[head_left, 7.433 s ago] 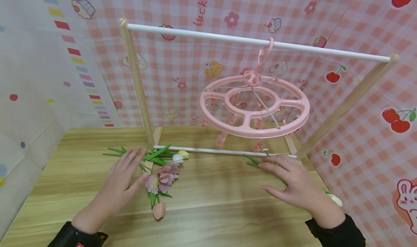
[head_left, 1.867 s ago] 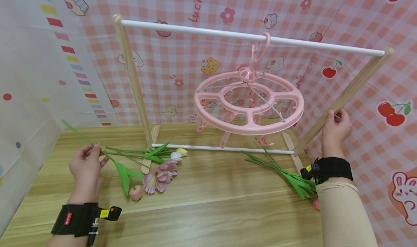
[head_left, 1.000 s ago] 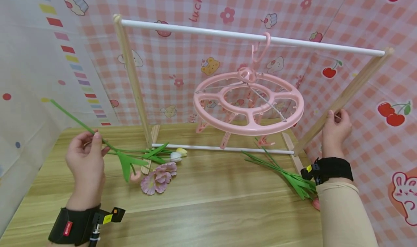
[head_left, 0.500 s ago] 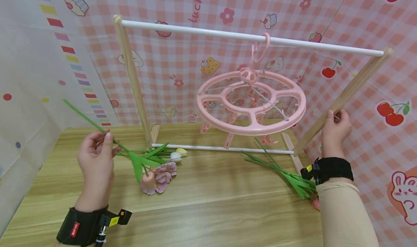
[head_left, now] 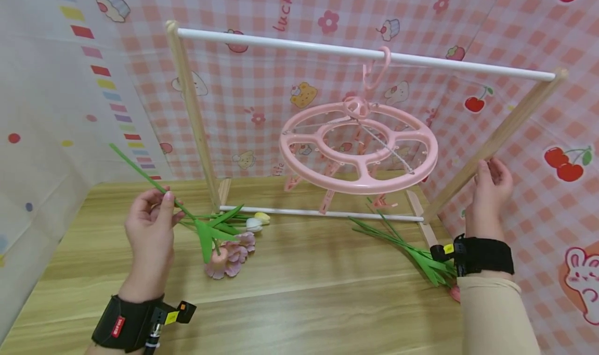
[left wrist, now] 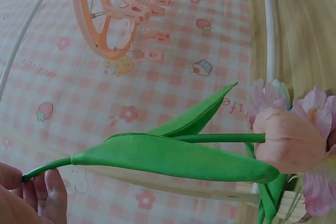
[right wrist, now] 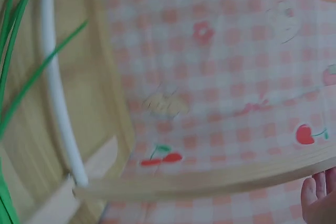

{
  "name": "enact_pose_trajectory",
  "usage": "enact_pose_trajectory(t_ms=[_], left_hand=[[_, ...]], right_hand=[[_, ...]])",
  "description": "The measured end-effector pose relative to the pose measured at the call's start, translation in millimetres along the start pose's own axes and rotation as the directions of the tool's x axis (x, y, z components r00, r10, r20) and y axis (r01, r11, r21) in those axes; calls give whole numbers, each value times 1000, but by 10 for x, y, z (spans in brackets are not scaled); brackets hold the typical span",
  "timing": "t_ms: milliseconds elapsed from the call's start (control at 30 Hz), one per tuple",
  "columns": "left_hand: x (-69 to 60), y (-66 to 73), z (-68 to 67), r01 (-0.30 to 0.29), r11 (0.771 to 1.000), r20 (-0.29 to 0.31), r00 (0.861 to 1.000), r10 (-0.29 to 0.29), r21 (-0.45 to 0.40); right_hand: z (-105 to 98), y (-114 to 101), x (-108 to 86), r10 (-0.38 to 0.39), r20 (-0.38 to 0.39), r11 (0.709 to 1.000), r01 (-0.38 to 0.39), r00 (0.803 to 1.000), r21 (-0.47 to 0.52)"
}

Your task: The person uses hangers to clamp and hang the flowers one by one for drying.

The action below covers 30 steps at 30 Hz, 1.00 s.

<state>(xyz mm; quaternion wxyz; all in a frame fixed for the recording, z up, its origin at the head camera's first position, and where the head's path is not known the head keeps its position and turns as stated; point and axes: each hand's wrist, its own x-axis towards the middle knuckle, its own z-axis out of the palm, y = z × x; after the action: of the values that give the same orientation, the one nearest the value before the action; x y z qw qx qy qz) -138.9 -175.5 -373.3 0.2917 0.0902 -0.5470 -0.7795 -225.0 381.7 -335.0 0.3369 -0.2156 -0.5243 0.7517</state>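
One tulip (head_left: 204, 236), stem (head_left: 140, 171) pinched in left hand (head_left: 152, 227), bloom (left wrist: 291, 141) below

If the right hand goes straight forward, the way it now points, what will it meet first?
Most likely the right post. The right hand is close beside it, but I cannot tell whether they already touch.

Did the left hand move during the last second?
Yes, in the head view the left hand moved rightward, closer to the left wooden post.
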Motion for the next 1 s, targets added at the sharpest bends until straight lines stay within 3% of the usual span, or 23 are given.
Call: enact_pose_trajectory(t_ms=[100, 300, 567, 700, 767, 833, 1000], left_hand=[[-16, -16, 28, 8, 1000, 3, 1000, -8, 9], [-45, -37, 71, 13, 1000, 14, 1000, -13, 10], [-117, -82, 102, 10, 1000, 33, 999, -9, -5], [-182, -131, 130, 22, 1000, 36, 999, -22, -8], [-215, -162, 152, 27, 1000, 43, 999, -26, -8], [-244, -191, 173, 28, 1000, 50, 998, -28, -9], [-297, -242, 224, 23, 1000, 69, 997, -23, 5]], right_hand=[[-48, -1, -118, 16, -7, 999, -15, 1000, 37], [-69, -10, -341, -48, -47, 998, 50, 998, 30], [25, 151, -737, -198, -28, 971, 200, 980, 130], [107, 252, -931, -287, -4, 947, 284, 958, 147], [150, 271, -1029, -364, -7, 914, 358, 931, 193], [196, 270, -1141, -465, -16, 854, 453, 885, 255], [353, 240, -1463, -702, -5, 666, 660, 712, 346]])
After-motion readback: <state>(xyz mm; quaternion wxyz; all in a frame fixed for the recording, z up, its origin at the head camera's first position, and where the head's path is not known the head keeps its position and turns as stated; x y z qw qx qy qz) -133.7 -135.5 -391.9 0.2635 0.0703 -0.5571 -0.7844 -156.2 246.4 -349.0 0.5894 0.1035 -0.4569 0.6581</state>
